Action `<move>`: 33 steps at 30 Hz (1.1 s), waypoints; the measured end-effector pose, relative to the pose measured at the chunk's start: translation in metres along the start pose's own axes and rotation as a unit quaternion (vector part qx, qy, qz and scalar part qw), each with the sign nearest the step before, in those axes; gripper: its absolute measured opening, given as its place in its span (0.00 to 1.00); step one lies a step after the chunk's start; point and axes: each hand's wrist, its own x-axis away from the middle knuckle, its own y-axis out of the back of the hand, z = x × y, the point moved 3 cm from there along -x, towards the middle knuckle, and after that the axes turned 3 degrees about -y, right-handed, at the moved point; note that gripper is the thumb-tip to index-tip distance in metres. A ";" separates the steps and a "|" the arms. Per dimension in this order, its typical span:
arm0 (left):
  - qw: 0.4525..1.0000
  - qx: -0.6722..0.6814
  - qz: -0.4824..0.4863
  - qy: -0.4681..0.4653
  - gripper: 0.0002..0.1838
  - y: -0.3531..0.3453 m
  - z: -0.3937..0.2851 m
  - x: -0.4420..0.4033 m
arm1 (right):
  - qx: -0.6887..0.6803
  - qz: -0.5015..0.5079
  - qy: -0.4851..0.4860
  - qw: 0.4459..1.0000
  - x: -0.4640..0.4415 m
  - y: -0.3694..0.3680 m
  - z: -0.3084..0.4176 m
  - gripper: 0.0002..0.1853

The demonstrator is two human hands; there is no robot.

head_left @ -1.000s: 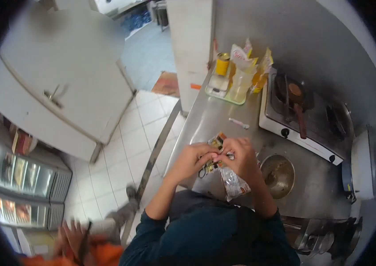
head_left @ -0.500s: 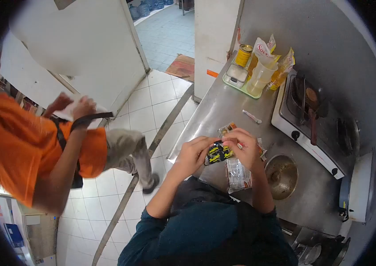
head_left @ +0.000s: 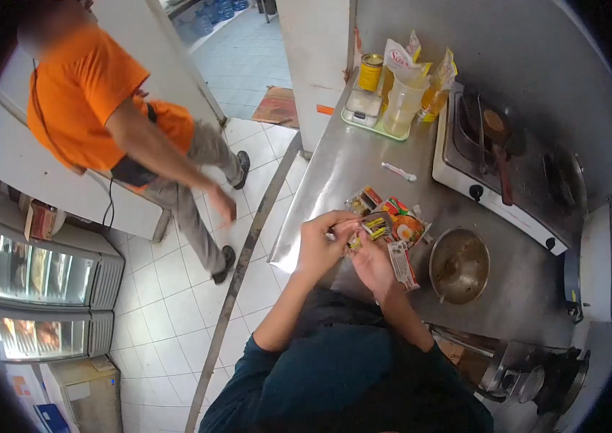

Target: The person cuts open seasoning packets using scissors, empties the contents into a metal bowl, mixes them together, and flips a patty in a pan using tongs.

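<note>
Between my two hands is a small black and yellow sachet (head_left: 376, 226). My left hand (head_left: 322, 244) pinches its left side, and my right hand (head_left: 373, 262) grips it from below and to the right. A red and green noodle packet (head_left: 408, 225) lies on the steel counter (head_left: 331, 169) just right of my hands, with a white and brown wrapper (head_left: 402, 265) below it. Another small packet (head_left: 363, 200) rests above my left hand. To the right stands a metal bowl (head_left: 459, 265) with some residue inside.
A two-burner stove (head_left: 497, 180) with a pan stands at the right. A green tray (head_left: 378, 128) holds a yellow can, a container and a jug beside oil pouches. One small white tube (head_left: 398, 172) lies mid-counter. A person in orange (head_left: 89, 94) walks at the left.
The black and yellow sachet has turned between my hands, and my right hand has moved lower. The red and green packet shows more. The person in orange has moved farther up in view.
</note>
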 end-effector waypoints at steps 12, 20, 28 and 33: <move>0.928 -0.364 0.045 0.068 0.24 -0.036 0.150 0.058 | -0.171 -0.127 0.091 0.973 0.001 0.049 0.038 0.10; 0.921 -0.363 0.131 0.048 0.17 0.003 0.147 0.052 | 0.007 -0.143 0.153 0.978 0.013 0.026 0.048 0.12; 0.968 0.120 0.158 0.151 0.18 0.028 0.131 0.034 | 0.005 -0.114 0.156 0.981 0.019 0.000 0.061 0.09; 0.971 0.106 0.174 0.126 0.16 0.011 0.048 0.022 | 0.022 -0.127 0.157 0.979 0.021 -0.002 0.061 0.12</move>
